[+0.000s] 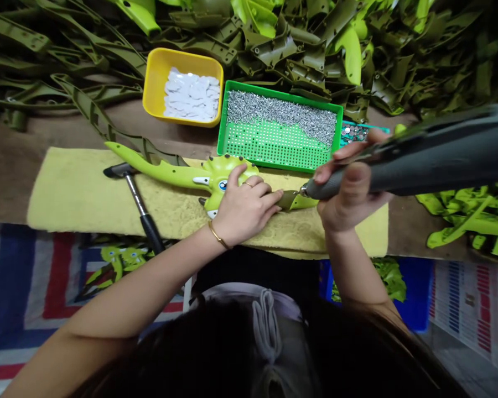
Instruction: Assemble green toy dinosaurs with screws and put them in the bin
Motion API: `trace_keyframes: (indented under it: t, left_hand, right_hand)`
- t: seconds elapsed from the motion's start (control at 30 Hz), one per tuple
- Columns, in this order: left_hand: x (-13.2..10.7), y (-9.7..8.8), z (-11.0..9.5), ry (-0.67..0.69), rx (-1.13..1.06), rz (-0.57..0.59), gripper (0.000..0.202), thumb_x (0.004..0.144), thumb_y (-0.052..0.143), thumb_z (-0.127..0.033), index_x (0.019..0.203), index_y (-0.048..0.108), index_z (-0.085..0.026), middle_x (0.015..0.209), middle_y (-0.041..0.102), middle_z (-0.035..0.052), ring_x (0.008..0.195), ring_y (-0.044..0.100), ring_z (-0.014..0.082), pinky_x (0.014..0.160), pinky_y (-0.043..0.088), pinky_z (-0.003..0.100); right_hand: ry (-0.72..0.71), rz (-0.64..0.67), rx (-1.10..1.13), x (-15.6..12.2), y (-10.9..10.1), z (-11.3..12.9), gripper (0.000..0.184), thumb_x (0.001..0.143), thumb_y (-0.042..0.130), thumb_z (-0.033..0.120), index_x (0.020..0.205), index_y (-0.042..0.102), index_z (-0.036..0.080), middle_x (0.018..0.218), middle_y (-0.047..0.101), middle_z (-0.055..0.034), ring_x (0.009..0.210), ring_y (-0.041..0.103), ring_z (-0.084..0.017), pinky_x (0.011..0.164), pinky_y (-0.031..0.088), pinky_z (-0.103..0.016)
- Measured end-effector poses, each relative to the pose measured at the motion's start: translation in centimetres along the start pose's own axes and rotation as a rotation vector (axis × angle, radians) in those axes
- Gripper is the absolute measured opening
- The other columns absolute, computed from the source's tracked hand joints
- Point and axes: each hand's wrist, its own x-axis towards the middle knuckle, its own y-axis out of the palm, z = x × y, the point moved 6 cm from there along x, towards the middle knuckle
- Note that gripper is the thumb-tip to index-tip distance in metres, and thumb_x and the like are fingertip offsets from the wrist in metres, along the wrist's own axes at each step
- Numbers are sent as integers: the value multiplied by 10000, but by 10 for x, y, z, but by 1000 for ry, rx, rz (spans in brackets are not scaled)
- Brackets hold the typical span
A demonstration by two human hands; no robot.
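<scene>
A lime-green plastic toy dinosaur with a horned, frilled head and a printed blue eye lies across the yellow cloth. Over its neck rests my left hand, fingers curled down on the toy and holding it against the cloth. My right hand is wrapped round a dark electric screwdriver that slants in from the right. Its tip meets the olive-green part at the toy's right end, just beyond my left fingertips. Whether a screw sits under the bit is too small to tell.
A hammer lies left on the yellow cloth. Behind stand a yellow tub of white pieces, a green perforated tray of screws and a teal tray of small discs. Olive and lime plastic parts are heaped at the back.
</scene>
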Motion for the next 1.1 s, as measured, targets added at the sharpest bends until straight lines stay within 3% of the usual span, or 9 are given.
trace_keyframes:
  t: [0.27, 0.4, 0.5, 0.57, 0.67, 0.73, 0.83, 0.93, 1.1]
  left_hand:
    - [1, -1, -2, 12, 52, 15, 239, 942, 531, -330, 1085, 687, -221, 904, 718, 31, 948, 624, 258, 1091, 297, 577]
    - [1, -4, -5, 55, 39, 12, 225, 940, 537, -310, 1097, 664, -212, 976, 715, 43, 1012, 624, 271, 1100, 299, 587]
    - [-13, -20, -2, 81, 47, -140, 232, 913, 575, -270, 1129, 630, -205, 1243, 637, 110, 1175, 566, 313, 1085, 339, 603]
    - [-35, -37, 12, -42, 37, -312, 225, 890, 606, -244, 1110, 616, -201, 1234, 613, 139, 1167, 565, 305, 1020, 437, 544]
    - [-80, -53, 47, -421, -45, -479, 145, 865, 639, -268, 994, 600, -212, 995, 632, 103, 970, 621, 249, 856, 537, 424]
    - [-105, -48, 68, -699, -258, -452, 209, 852, 654, -345, 992, 571, -214, 892, 631, 66, 831, 642, 216, 757, 562, 389]
    - [-117, -20, 76, -989, -825, -260, 448, 796, 688, -471, 1095, 517, -185, 788, 642, 25, 653, 663, 184, 593, 582, 340]
    - [-104, -2, 65, -1101, -1233, -158, 569, 686, 782, -483, 1056, 487, -166, 736, 669, 8, 583, 691, 186, 555, 600, 318]
    - [-86, 4, 56, -1130, -1456, -275, 567, 571, 876, -389, 893, 471, -157, 681, 688, -4, 606, 714, 169, 651, 625, 289]
  right_hand:
    - [-7, 77, 65, 8, 10, -2, 315, 792, 661, 480, 1072, 588, 356, 783, 586, 54, 430, 482, -56, 391, 402, -221]
    - [-100, -169, 100, 47, 12, -13, 278, 801, 655, 483, 990, 591, 291, 843, 613, 44, 447, 515, -52, 406, 408, -227]
    - [-98, -273, 23, 63, 19, -42, 336, 785, 640, 532, 952, 560, 252, 808, 585, 45, 440, 503, -60, 429, 430, -259]
    - [-76, -280, -37, 65, 23, -59, 363, 781, 627, 573, 910, 546, 243, 805, 576, 35, 455, 493, -63, 446, 442, -278]
    - [-65, -281, -72, 61, 24, -69, 403, 767, 620, 633, 868, 528, 254, 796, 572, 26, 460, 472, -70, 452, 443, -298]
    - [-56, -265, -73, 60, 24, -67, 435, 749, 626, 664, 856, 521, 256, 786, 574, 22, 463, 469, -74, 456, 439, -302]
    - [-46, -244, -61, 61, 25, -63, 445, 740, 641, 663, 854, 518, 251, 793, 589, 18, 469, 461, -70, 461, 437, -292]
    - [-40, -219, -24, 63, 24, -64, 439, 731, 664, 636, 847, 508, 242, 821, 608, 27, 452, 472, -62, 440, 431, -273]
    - [-71, -199, 40, 72, 21, -58, 365, 731, 698, 542, 833, 552, 223, 798, 629, 37, 430, 520, -56, 421, 435, -242]
